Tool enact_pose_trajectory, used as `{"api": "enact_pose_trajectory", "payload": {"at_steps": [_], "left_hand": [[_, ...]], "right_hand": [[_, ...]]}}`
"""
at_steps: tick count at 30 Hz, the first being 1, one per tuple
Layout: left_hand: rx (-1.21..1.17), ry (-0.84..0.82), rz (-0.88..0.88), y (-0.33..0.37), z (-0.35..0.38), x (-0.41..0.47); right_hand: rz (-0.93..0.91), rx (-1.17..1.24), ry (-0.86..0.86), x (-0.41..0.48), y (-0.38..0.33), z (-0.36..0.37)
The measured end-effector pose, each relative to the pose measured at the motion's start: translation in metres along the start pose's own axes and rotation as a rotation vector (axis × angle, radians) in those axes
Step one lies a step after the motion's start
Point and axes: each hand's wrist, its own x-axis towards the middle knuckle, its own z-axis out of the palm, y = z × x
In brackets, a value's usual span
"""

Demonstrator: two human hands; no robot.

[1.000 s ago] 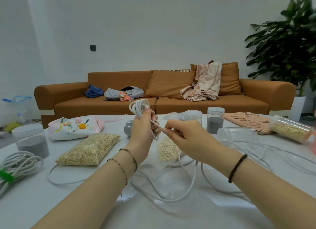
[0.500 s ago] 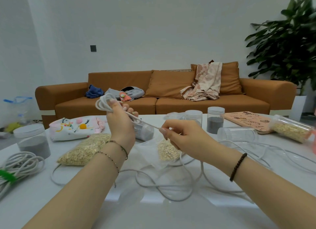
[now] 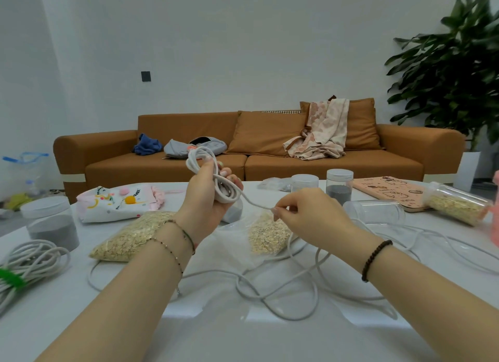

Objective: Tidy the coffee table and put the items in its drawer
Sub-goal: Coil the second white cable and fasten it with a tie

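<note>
White cable [image 3: 275, 283] mid-frame, partly coiled.
Left hand [image 3: 209, 197] grips its looped bundle; right hand [image 3: 305, 215] pinches the strand between them.

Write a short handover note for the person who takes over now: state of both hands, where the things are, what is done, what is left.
Left hand grips a partly wound coil of the white cable. Right hand pinches the cable's free strand beside the coil.
The cable's remainder lies in loose loops on the table. A second cable bundle with a green tie lies at the left edge. An oat bag, a grey-powder jar and a pouch are among the other things on the table.
Done: a few turns wound.
Left: wind the remainder, then move everything to the drawer, which is not in view.
</note>
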Motion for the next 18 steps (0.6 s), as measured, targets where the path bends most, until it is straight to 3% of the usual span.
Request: {"api": "enact_pose_trajectory", "payload": {"at_steps": [5, 9, 14, 18], "left_hand": [[0.127, -0.03, -0.054, -0.006, 0.001, -0.002], [0.294, -0.063, -0.1, -0.012, 0.001, -0.005], [0.38, -0.009, -0.098, -0.016, 0.002, -0.009], [0.412, -0.004, -0.109, -0.018, 0.003, -0.01]], "right_hand": [[0.015, 0.004, 0.124, 0.003, 0.004, 0.001], [0.006, 0.142, 0.229, 0.007, 0.007, 0.001], [-0.12, 0.289, 0.257, 0.005, 0.006, -0.001], [-0.228, 0.265, 0.25, 0.004, 0.003, 0.001]]}}
